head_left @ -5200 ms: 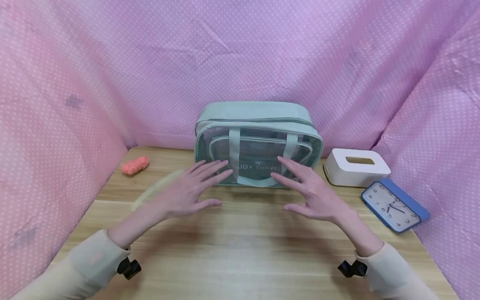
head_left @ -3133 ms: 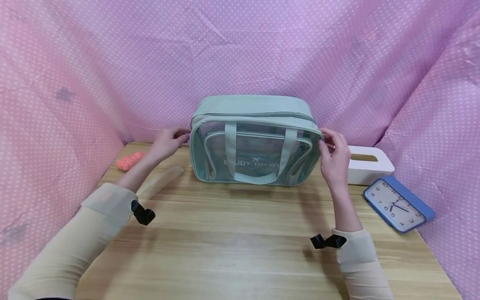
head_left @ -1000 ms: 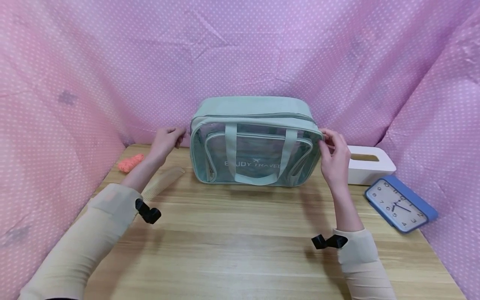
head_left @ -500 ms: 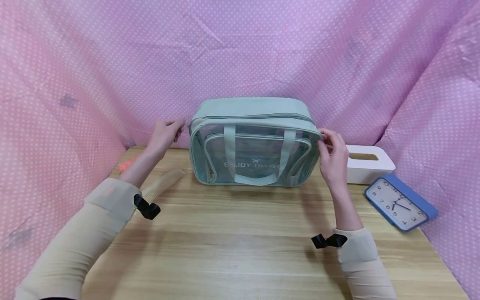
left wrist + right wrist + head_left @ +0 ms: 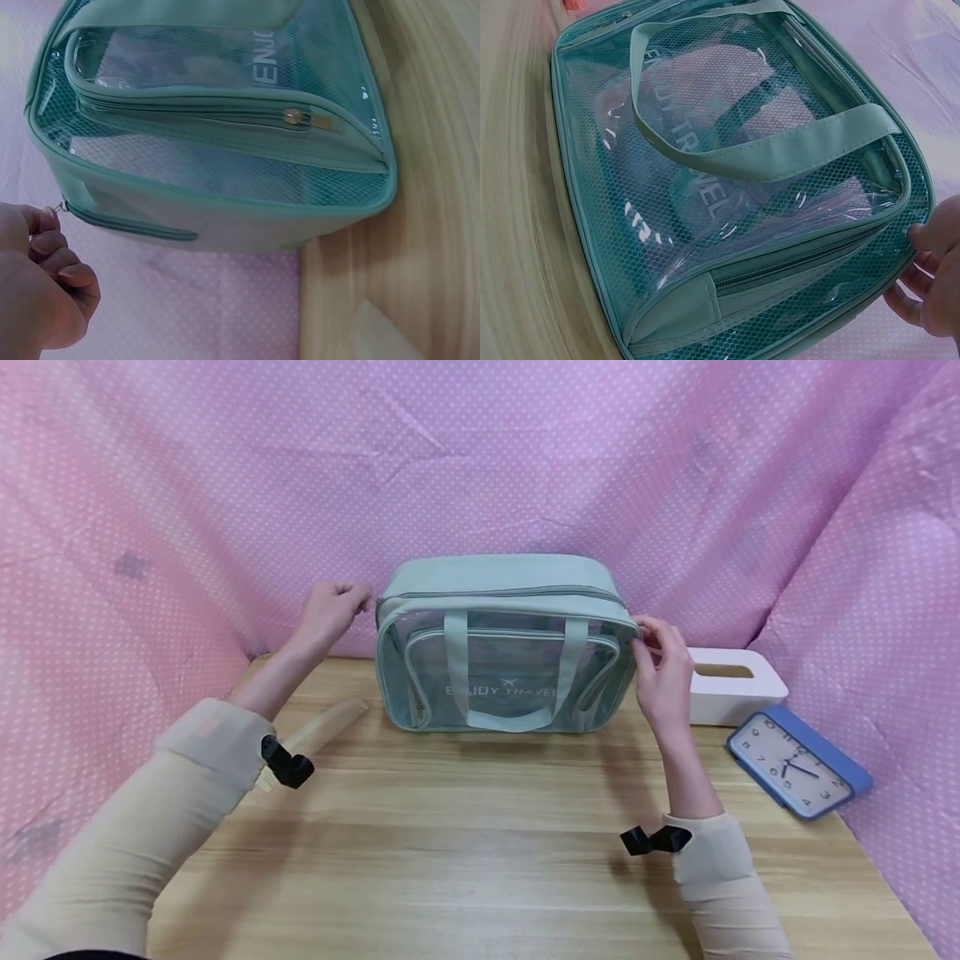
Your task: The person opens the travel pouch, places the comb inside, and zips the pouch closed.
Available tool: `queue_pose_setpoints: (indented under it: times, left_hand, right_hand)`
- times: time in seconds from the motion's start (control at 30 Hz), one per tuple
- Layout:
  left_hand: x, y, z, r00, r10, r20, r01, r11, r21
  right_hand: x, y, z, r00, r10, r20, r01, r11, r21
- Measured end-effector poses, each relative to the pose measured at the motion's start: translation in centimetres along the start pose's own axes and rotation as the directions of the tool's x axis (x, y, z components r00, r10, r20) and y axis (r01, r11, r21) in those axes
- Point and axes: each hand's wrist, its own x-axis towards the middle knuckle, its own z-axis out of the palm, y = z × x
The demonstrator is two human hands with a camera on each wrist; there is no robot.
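Note:
A pale green travel bag (image 5: 510, 577) with clear mesh-lined panels and two strap handles stands upright at the table's back. My left hand (image 5: 333, 610) is at its upper left corner. In the left wrist view its thumb and curled finger pinch a small metal zipper pull (image 5: 57, 208) at the end of the bag's main zipper (image 5: 135, 225). My right hand (image 5: 666, 672) grips the bag's upper right edge, thumb in front and fingers behind, as the right wrist view also shows. A second zipper pull (image 5: 311, 118), gold-coloured, hangs on the front pocket.
A pale comb (image 5: 330, 724) lies under the left forearm. Right of the bag stand a white tissue box (image 5: 738, 689) and a tilted blue clock (image 5: 798, 764). Pink dotted cloth (image 5: 480, 460) hangs round the wooden table (image 5: 480, 843).
Both hands went from open in front of the bag to its two sides. Lately the left hand rose along the left side to the upper corner; its arm now covers the coral yarn.

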Motion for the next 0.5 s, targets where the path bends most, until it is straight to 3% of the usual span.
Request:
queue_pose_setpoints:
  times: [0.2,0.5]
  left_hand:
    - [0.8,1.9,0.5,1.000,0.007,0.029,-0.010,0.995,0.094]
    - [1.2,4.4,1.5,0.997,0.066,0.047,-0.073,0.985,0.158]
  right_hand:
    - [0.0,0.0,0.0,1.000,-0.003,-0.006,0.003,1.000,0.008]
    - [0.2,0.1,0.1,1.000,-0.005,-0.009,0.006,1.000,0.018]
